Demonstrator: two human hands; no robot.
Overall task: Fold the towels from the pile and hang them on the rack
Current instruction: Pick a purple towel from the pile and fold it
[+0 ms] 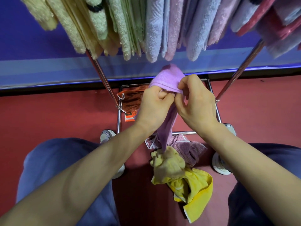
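A lilac towel [167, 79] is held up at the centre of the view, its loose end hanging down between my wrists toward the floor. My left hand [153, 106] grips its left part with curled fingers. My right hand [195, 101] pinches its hem right beside the left one. On the floor between my feet lies the pile: a yellow towel [193, 185], a beige one [167, 163] and a mauve one [190, 149]. Several folded towels [153, 30] in cream, green, blue, pink and red hang from the rack at the top.
The rack's chrome legs [104, 79] slant down on both sides to a low base frame [118, 121]. An orange-brown patterned towel [132, 100] lies inside that frame. My white shoes [106, 135] stand on the red floor, and a blue wall runs behind.
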